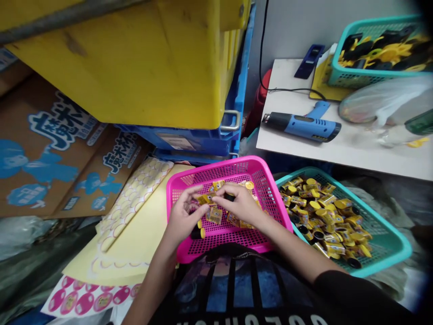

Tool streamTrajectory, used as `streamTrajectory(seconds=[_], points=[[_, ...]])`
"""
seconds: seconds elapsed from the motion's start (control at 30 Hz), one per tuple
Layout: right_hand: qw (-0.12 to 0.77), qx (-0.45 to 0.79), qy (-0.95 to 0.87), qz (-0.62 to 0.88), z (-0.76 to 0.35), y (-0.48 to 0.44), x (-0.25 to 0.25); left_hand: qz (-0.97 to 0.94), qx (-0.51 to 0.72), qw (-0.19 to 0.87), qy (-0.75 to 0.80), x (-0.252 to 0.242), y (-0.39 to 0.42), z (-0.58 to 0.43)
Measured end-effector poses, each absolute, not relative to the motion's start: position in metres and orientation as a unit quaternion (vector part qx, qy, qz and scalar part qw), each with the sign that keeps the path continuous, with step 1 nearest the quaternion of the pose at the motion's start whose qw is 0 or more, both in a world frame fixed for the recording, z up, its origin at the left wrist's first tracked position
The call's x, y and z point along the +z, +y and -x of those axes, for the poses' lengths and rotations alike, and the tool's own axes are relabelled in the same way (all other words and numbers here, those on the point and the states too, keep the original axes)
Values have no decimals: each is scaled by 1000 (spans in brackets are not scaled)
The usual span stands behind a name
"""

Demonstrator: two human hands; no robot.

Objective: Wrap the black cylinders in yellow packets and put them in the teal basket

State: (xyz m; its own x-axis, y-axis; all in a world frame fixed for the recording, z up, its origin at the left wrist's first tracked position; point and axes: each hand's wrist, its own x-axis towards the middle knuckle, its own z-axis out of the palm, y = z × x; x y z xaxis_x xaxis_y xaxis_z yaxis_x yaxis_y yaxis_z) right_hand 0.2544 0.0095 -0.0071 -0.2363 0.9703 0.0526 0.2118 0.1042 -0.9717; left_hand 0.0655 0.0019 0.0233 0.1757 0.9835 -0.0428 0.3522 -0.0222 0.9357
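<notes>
Both my hands meet over a pink mesh basket (259,164). A small yellow printed film sleeve (204,199) is between my left hand (184,213) and my right hand (238,204). The left thumb and fingers pinch it at its left side. My right thumb and index finger reach its right end, while the other fingers curl round a small black cylinder (229,197), partly hidden. Loose printed sleeves (214,215) lie in the basket below. A black cylinder with a yellow end (198,233) lies near my left wrist.
At right, a teal basket (394,246) holds many yellow wrapped cylinders. A blue heat gun (306,127) lies on the white table (358,151), by another teal basket (352,77) of black and yellow parts. Yellow bin (135,72) ahead; cardboard (84,167) and sticker sheets (135,234) left.
</notes>
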Motion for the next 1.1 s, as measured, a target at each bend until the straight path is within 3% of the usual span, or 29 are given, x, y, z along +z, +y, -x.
streamTrajectory(seconds=[0.13,0.27,0.37,0.5,0.67,0.73,0.93,1.1], points=[[440,373,-689,440,-260,7,-4,-715,407,262,504,23,1,-63],[442,516,-568,464,-265,9,-3,-729,439,193,489,25,2,-59],[410,615,-534,410,-264,15,2,-741,431,209,471,25,3,-59],[372,649,-547,376,-259,21,10,-716,419,286,479,22,4,-64],[411,634,-484,442,-250,21,8,-497,442,534,522,20,1,-76],[422,631,-472,448,-246,20,6,-448,417,585,532,19,0,-81],[416,608,-514,440,-249,19,0,-401,436,591,547,16,5,-85],[480,701,-376,368,-267,20,-7,-437,454,477,613,21,6,-77]])
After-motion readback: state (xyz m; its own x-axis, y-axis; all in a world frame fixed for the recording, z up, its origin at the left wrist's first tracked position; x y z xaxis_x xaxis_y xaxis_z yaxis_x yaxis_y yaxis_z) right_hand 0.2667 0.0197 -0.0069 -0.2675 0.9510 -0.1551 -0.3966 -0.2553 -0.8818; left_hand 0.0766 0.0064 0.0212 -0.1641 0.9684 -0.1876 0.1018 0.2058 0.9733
